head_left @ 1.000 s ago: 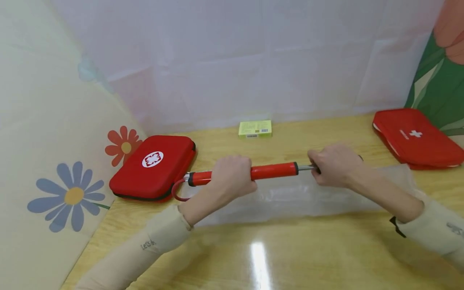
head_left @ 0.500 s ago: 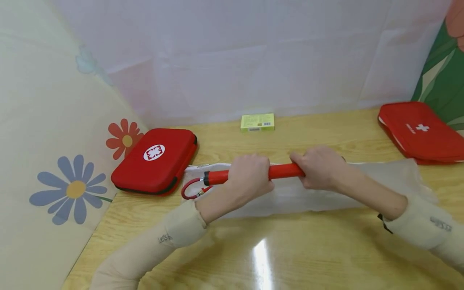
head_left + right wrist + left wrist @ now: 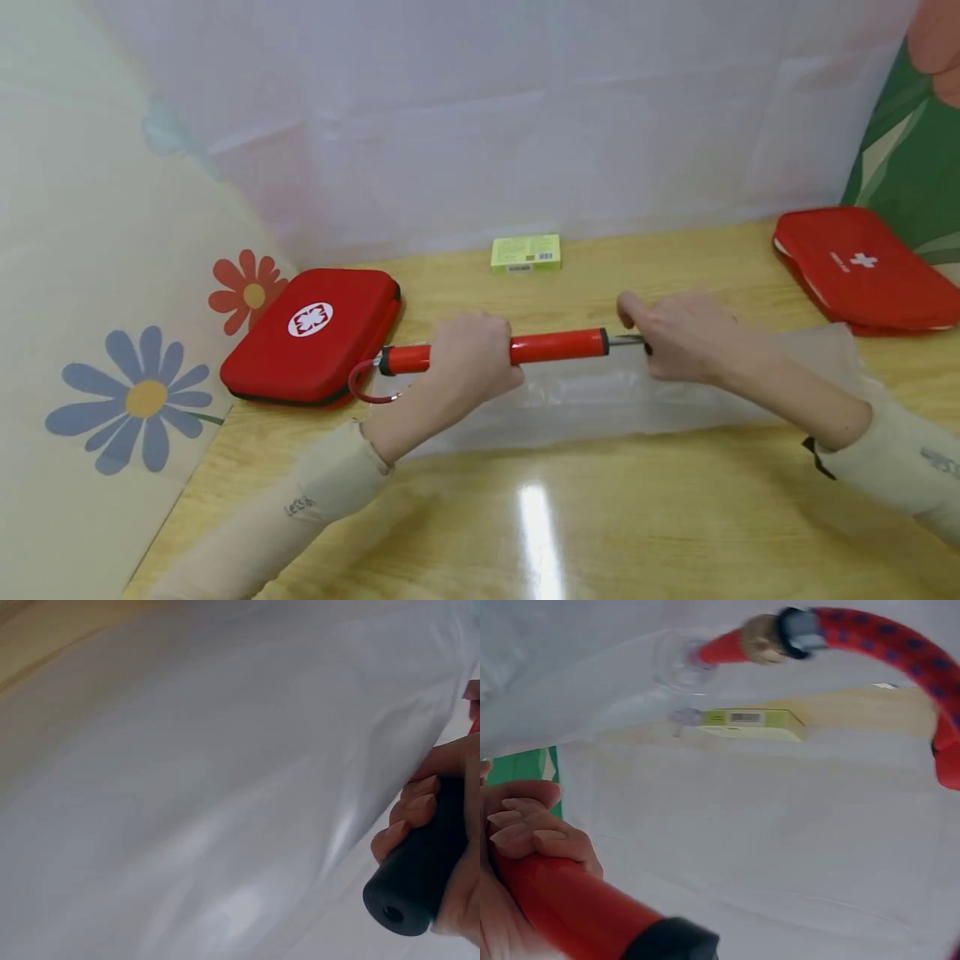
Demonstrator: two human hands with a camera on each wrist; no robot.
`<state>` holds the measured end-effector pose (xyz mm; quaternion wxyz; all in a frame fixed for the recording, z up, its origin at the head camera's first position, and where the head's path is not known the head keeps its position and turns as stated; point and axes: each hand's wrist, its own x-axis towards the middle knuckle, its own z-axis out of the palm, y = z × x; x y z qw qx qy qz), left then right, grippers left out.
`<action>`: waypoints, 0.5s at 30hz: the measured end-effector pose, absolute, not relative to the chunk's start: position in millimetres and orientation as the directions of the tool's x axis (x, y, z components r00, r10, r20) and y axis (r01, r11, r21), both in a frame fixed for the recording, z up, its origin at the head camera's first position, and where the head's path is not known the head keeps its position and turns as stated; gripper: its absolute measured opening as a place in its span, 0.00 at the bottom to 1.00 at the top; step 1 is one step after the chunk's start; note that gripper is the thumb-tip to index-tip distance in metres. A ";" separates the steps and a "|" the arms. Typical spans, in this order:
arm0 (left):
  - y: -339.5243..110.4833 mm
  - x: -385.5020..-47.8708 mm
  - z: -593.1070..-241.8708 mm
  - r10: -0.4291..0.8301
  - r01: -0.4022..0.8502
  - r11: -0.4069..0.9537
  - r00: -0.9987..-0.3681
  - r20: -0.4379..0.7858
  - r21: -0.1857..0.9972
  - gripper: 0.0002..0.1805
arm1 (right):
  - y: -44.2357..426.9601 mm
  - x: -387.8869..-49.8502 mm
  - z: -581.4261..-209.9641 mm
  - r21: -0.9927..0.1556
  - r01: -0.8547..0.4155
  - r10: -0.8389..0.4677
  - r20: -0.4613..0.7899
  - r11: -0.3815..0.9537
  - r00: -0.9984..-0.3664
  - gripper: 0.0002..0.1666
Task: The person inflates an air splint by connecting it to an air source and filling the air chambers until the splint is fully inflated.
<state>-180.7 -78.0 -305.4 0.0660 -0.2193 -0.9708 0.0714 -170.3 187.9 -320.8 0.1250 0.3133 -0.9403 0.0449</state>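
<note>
A red hand pump [image 3: 558,347] lies level in the air above a translucent plastic sheet [image 3: 592,408]. My left hand [image 3: 472,354] grips its barrel, fingers curled round the red tube [image 3: 577,907]. My right hand [image 3: 686,337] holds the black handle [image 3: 420,862], and a length of metal rod [image 3: 626,340] shows between handle and barrel. From the pump's left end curves a red hose [image 3: 360,387]. In the left wrist view the blue-dotted hose [image 3: 889,637] ends in a brass-coloured fitting [image 3: 761,639] and a red tip at a clear valve [image 3: 686,664] on the plastic.
A red hard case [image 3: 322,342] with a white round emblem sits on the left of the wooden table [image 3: 637,517]. At the back stands a small yellow-green box [image 3: 526,253]. On the right lies a red pouch [image 3: 870,271] with a white cross.
Half a second ago the hands were close together with the rod hidden; now the right hand is farther right and the rod is drawn out. The left hand has shifted slightly left.
</note>
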 end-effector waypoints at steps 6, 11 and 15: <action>-66.0 -170.4 -307.4 0.463 0.447 0.884 -0.877 0.130 -0.136 0.12 | 158.9 -166.9 -319.0 -0.020 -0.644 -0.617 0.262 0.765 -0.742 0.20; -56.9 -170.1 -304.0 0.513 0.496 0.858 -0.842 0.169 -0.134 0.11 | 152.3 -169.0 -315.8 0.000 -0.661 -0.633 0.289 0.751 -0.718 0.17; -59.3 -174.5 -304.2 0.531 0.515 0.846 -0.835 0.143 -0.137 0.10 | 165.8 -179.3 -325.0 -0.014 -0.682 -0.648 0.298 0.732 -0.701 0.15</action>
